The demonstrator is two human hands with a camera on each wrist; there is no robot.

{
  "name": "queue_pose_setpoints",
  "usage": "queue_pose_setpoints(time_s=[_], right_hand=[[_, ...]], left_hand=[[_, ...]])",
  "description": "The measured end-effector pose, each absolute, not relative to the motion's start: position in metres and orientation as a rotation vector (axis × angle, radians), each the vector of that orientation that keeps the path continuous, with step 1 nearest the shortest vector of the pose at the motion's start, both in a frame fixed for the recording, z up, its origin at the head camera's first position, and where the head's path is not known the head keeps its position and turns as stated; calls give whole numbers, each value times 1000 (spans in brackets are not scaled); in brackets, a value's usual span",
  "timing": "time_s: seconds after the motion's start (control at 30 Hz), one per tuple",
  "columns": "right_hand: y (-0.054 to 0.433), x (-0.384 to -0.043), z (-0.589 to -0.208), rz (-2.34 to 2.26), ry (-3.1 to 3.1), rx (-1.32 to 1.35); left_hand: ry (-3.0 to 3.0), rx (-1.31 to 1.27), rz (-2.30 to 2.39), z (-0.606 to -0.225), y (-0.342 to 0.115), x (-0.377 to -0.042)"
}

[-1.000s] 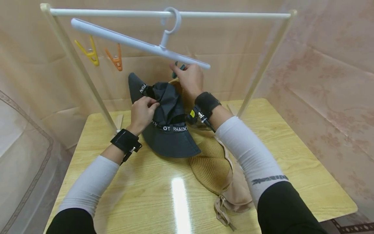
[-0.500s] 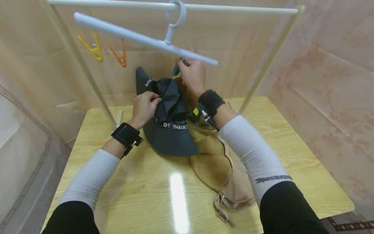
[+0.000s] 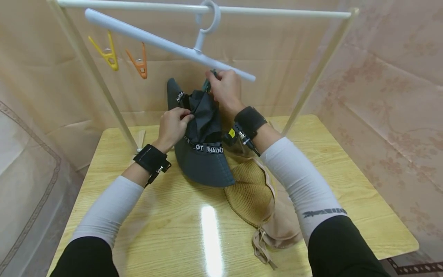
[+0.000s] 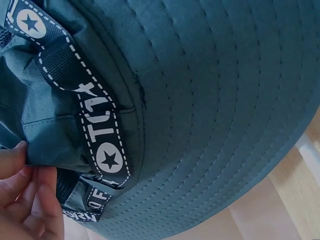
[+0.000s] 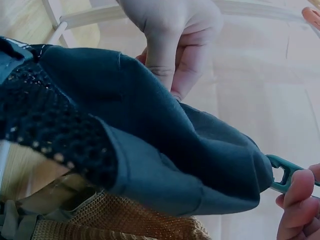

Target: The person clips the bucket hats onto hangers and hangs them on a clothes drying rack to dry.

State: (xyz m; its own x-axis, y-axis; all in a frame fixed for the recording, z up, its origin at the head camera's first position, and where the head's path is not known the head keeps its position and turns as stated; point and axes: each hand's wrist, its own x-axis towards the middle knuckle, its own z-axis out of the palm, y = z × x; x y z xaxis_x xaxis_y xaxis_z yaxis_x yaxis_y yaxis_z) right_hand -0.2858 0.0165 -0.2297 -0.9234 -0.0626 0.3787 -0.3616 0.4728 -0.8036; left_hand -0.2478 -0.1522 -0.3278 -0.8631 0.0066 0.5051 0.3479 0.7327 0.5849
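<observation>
- Plainly, the crown of a dark bucket hat (image 3: 205, 166) is pinched at its side by the left hand (image 3: 172, 126); the thumb and fingertips are brought together on a fold of the fabric.
- A green clip (image 5: 284, 173) is pinched by the right hand (image 3: 226, 89), with thumb and fingers closed on its handles; its other end is met by the top of the crown, though whether the fabric is bitten cannot be told.
- The dark hat is held tilted between the hands, below the lower end of a pale hanger (image 3: 149, 38), with its brim turned toward the camera; whether the table is touched by the brim cannot be told.
- Around the base of the crown a black band (image 4: 102, 130) is carried, marked with white letters, stars and dashed edges.
- The hanger is hooked over the bar of a white rack (image 3: 287, 12) and is tilted, its right end lower in the head view.
- Below its raised side a yellow clip (image 3: 110, 57) and an orange clip (image 3: 141, 67) are seen hanging side by side.
- On the wooden table (image 3: 162, 231), a tan woven hat (image 3: 250, 194) is partly covered by the dark brim, and a beige cloth piece (image 3: 284, 227) with ties is seen beside it.
</observation>
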Motion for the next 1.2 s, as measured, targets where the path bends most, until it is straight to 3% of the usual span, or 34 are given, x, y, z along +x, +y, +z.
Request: queue_pose_setpoints(time_s=[0.57, 1.2], right_hand=[[22, -294, -239, 1454, -2453, 241], [26, -288, -256, 1307, -2576, 364]], left_hand=[[-2437, -265, -1012, -319, -150, -257], [-2377, -47, -1059, -325, -155, -282]])
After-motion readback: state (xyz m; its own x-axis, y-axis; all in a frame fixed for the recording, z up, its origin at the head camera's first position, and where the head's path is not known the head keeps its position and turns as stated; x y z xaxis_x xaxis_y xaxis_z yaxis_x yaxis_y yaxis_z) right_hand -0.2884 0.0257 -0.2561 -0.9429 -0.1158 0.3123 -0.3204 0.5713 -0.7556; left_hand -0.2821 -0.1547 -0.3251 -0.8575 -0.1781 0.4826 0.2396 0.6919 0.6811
